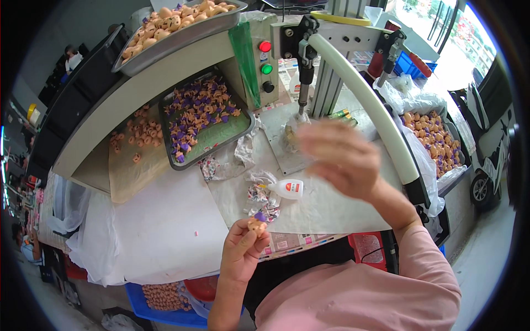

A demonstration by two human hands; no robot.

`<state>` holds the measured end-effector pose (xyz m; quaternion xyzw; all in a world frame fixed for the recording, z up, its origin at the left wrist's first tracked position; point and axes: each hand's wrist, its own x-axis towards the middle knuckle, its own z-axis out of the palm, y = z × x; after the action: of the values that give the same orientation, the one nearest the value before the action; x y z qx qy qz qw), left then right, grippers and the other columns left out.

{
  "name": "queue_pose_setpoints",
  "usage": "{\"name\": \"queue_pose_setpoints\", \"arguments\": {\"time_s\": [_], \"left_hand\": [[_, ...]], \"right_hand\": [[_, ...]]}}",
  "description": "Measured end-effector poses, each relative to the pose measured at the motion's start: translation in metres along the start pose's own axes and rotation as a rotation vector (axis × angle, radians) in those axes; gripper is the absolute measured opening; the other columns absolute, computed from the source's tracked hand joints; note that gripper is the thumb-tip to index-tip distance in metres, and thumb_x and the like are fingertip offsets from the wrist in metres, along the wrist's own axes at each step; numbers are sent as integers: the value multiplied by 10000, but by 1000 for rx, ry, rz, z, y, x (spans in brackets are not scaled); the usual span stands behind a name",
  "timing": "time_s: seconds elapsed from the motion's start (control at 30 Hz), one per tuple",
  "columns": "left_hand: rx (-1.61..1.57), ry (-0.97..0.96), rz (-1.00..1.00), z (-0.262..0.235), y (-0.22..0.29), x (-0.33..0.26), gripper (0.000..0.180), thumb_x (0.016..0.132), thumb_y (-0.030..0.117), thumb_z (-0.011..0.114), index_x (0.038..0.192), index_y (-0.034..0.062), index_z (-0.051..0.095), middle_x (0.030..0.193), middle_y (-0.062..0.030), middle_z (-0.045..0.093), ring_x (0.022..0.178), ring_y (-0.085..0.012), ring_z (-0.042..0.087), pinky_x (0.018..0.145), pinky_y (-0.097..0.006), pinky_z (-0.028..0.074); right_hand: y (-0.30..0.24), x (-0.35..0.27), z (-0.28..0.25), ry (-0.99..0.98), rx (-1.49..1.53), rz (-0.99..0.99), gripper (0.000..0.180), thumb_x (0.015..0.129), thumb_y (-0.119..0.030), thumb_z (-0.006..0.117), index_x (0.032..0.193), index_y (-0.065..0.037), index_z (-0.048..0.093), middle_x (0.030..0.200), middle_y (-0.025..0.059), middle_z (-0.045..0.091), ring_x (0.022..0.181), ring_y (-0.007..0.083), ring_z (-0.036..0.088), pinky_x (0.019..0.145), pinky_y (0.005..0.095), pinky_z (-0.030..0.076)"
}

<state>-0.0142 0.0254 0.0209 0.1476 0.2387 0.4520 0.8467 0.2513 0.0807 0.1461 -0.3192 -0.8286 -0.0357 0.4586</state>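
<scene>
My left hand [244,248] is raised near my chest, fingers closed on a small tan toy piece with a purple top [257,223]. My right hand [339,157] is blurred in motion above the press base plate [281,154], fingers loosely spread, and I cannot tell whether anything is in it. A small plastic-wrapped bundle of parts [291,132] sits under the press tip [301,105]. A white glue bottle with a red label [287,188] lies on the paper-covered table between the hands.
A metal tray [243,129] of tan and purple pieces sits at the left. Loose tan pieces [138,132] lie beside it. A raised tray [182,33] and a right bin [433,140] hold tan pieces. The press lever [364,99] arcs right. A blue crate [165,314] stands below.
</scene>
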Motion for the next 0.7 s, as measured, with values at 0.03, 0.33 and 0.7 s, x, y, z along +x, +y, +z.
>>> {"name": "queue_pose_setpoints", "arguments": {"time_s": [0.03, 0.33, 0.7], "left_hand": [[39, 22, 28, 1, 1, 0, 223, 895, 64, 609, 1106, 30, 547, 1075, -135, 620, 914, -185, 661, 786, -285, 581], [-41, -59, -71, 29, -19, -2, 229, 888, 41, 603, 1110, 42, 544, 1080, -145, 617, 932, -210, 656, 827, -309, 570], [11, 75, 66, -11, 11, -26, 250, 906, 48, 557, 1154, 79, 548, 1093, -147, 619, 916, -207, 648, 782, -308, 566]], "right_hand": [[2, 18, -19, 108, -206, 6, 231, 867, -135, 645, 1021, 37, 658, 1152, 176, 644, 1094, 340, 607, 940, 425, 466], [59, 164, -86, 176, 17, 358, 355, 964, -278, 546, 1130, 27, 622, 1063, 118, 666, 969, 149, 613, 813, 281, 490], [65, -29, -22, -250, -203, 909, 218, 831, -137, 651, 1023, -39, 684, 959, 115, 697, 908, 243, 656, 807, 335, 506]]}}
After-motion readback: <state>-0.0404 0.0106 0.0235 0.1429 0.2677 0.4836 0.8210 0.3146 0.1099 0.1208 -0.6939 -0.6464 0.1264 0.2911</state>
